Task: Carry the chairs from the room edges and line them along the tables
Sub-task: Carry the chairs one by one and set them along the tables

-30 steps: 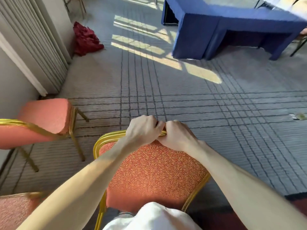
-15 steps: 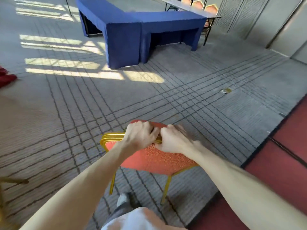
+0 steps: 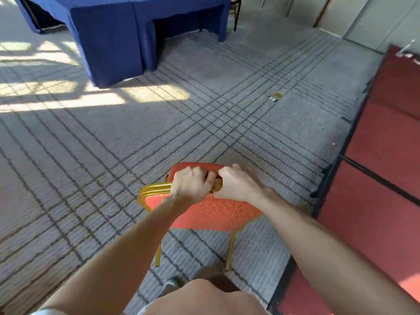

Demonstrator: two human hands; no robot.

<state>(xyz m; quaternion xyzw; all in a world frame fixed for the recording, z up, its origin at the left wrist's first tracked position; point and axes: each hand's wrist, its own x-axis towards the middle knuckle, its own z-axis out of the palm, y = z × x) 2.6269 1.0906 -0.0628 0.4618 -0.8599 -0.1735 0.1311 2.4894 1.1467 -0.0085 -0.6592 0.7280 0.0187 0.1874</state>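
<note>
Right now the chair [image 3: 204, 212] is low in the middle of the view, just in front of the person. It is out on the open carpet [image 3: 91, 167], well apart from the blue counter [image 3: 113, 30]. The chair has an orange-red padded back and seat and a shiny gold frame. Its back faces the person, and a bit of the seat pokes out past the hands. Two gold legs [image 3: 230, 251] point down at the carpet, but I cannot tell if they touch it. The left hand [image 3: 192, 185] and the right hand [image 3: 236, 185] both hold the gold bar at the top of the chair back. Each grip is closed tight, with the fingers curled over the bar. The two hands sit side by side and touch in the middle. Both bare arms reach in from the bottom of the view, and a bent knee [image 3: 211, 296] shows at the bottom edge, near the chair legs. The carpet is grey with dark crossing lines, and bright sun patches [image 3: 56, 103] lie on it at the far left. The counter stands at the top left, with a dark blue cloth that hangs down to the floor. A small gold and white thing [image 3: 275, 97] lies on the carpet, far past the chair. A red floor strip [image 3: 386, 201] with a dark edge runs along the right side. Pale wall panels [image 3: 375, 17] stand at the top right.
</note>
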